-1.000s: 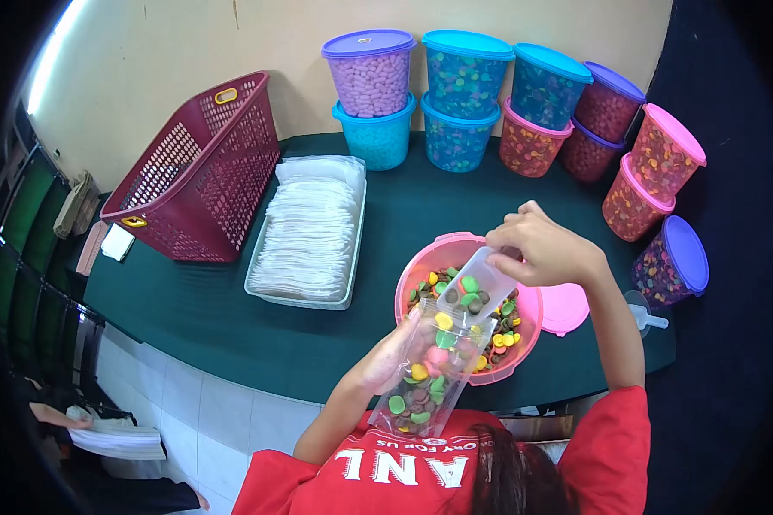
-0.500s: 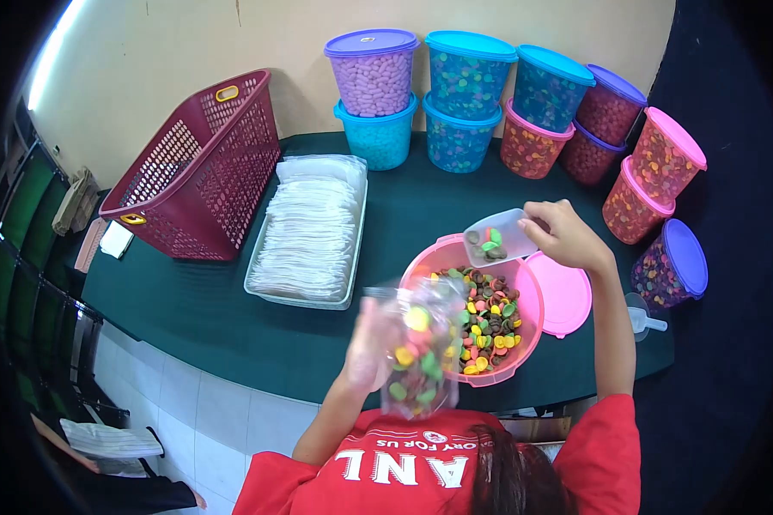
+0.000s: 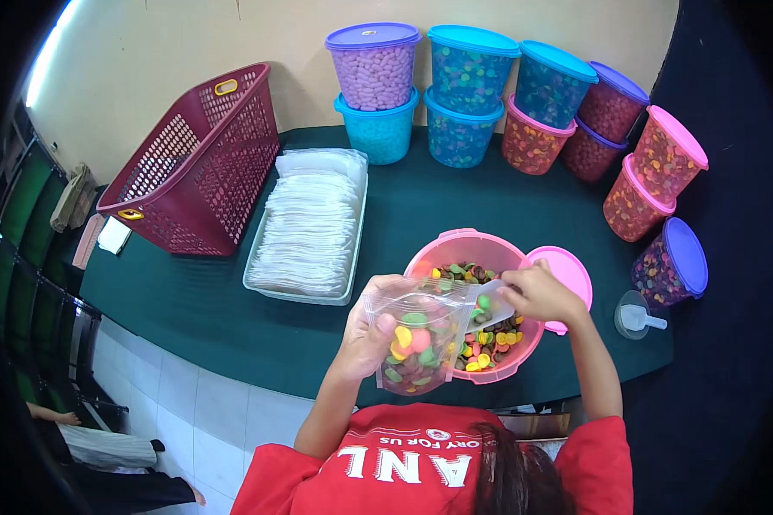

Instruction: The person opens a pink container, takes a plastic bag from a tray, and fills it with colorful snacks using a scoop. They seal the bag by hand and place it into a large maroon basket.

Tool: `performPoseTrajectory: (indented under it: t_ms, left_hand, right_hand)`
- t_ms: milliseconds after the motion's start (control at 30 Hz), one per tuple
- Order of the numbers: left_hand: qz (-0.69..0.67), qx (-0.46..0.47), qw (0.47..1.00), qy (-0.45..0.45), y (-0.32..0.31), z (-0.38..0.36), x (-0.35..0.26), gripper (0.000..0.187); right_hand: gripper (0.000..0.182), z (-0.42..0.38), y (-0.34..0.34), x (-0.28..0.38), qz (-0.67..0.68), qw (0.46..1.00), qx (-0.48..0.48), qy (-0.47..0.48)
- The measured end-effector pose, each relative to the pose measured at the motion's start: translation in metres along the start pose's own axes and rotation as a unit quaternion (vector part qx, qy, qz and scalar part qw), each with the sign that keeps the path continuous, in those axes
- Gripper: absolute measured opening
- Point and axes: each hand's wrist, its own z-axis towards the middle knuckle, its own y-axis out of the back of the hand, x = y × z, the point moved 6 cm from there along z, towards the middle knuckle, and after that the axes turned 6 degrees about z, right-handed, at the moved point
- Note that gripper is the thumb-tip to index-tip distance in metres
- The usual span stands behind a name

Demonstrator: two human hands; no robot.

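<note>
The left hand point(image 3: 365, 339) has its fingers clenched around a clear plastic zip pouch point(image 3: 419, 336), held upright over the near edge of the dark green counter point(image 3: 232, 318) and just touching the rim of the round pink plastic tub point(image 3: 434, 253). The pouch looks roughly two-thirds full of flat round candies in green, yellow, pink and brown, so the filling seems well along but not finished, and its mouth is open and unsealed. The right hand point(image 3: 539, 293) is grasping a small clear plastic scoop point(image 3: 489, 302), whose front end sits at the pouch mouth above the tub; a few candies show in it. The tub still holds a good layer of the same mixed candies, and its pink lid point(image 3: 571, 273) lies beside it. A grey tray stacked with empty clear pouches point(image 3: 309, 227) sits near the maroon plastic basket point(image 3: 197, 163), which suggests many pouches are left to fill
</note>
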Motion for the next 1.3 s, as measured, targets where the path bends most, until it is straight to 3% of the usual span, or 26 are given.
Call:
performPoseTrajectory:
  t_ms: [100, 167, 233, 300, 367, 400, 433, 600, 700, 767, 833, 967, 1033, 1300]
  left_hand:
    - [0.012, -0.046, 0.999, 0.01, -0.002, 0.002, -0.005, 0.037]
    - [-0.019, -0.086, 0.996, 0.027, 0.004, -0.001, -0.001, 0.034]
    - [0.058, -0.167, 0.982, 0.065, 0.019, -0.007, 0.007, 0.032]
    - [0.05, -0.206, 0.974, 0.08, 0.016, -0.011, 0.012, 0.029]
    - [0.125, -0.197, 0.968, 0.097, 0.014, -0.018, 0.016, 0.028]
    - [0.161, -0.202, 0.96, 0.109, 0.016, -0.023, 0.021, 0.027]
    - [0.185, -0.193, 0.96, 0.083, 0.01, -0.022, 0.018, 0.026]
    - [0.255, -0.196, 0.947, 0.027, 0.0, -0.026, 0.01, 0.025]
    - [0.289, -0.199, 0.935, 0.052, 0.002, -0.03, 0.011, 0.024]
    - [0.294, -0.195, 0.935, 0.045, -0.001, -0.03, 0.012, 0.025]
    - [0.194, -0.228, 0.953, 0.051, -0.006, -0.029, 0.013, 0.023]
    - [0.266, -0.223, 0.937, 0.029, -0.016, -0.032, 0.009, 0.02]
    - [0.224, -0.236, 0.937, 0.128, -0.013, -0.039, 0.018, 0.017]
    - [0.218, -0.196, 0.956, 0.026, -0.027, -0.038, 0.015, 0.012]
  right_hand:
    - [0.024, -0.002, -0.015, 0.005, -0.025, 0.999, 0.021, -0.016]
    - [0.027, -0.007, -0.007, 0.016, -0.072, 0.993, -0.093, 0.018]
    - [0.032, -0.012, 0.002, 0.031, -0.065, 0.99, -0.123, 0.016]
    - [0.035, -0.017, 0.01, 0.049, 0.189, 0.963, -0.172, 0.092]
    - [0.038, -0.024, -0.009, 0.071, 0.454, 0.879, -0.127, 0.08]
    - [0.037, -0.027, -0.01, 0.086, 0.408, 0.895, -0.134, 0.12]
    - [0.031, -0.027, -0.014, 0.097, 0.456, 0.858, -0.192, 0.139]
    - [0.02, -0.027, -0.037, 0.092, 0.497, 0.817, -0.289, 0.05]
    - [0.019, -0.028, -0.039, 0.091, 0.456, 0.823, -0.334, 0.051]
    - [0.018, -0.027, -0.041, 0.09, 0.465, 0.819, -0.331, 0.052]
    - [0.018, -0.029, -0.043, 0.087, 0.475, 0.815, -0.327, 0.052]
    - [0.017, -0.032, -0.045, 0.09, 0.515, 0.8, -0.298, 0.07]
    - [0.015, -0.032, -0.043, 0.093, 0.528, 0.789, -0.3, 0.094]
    - [0.008, -0.037, -0.04, 0.09, 0.488, 0.801, -0.317, 0.14]
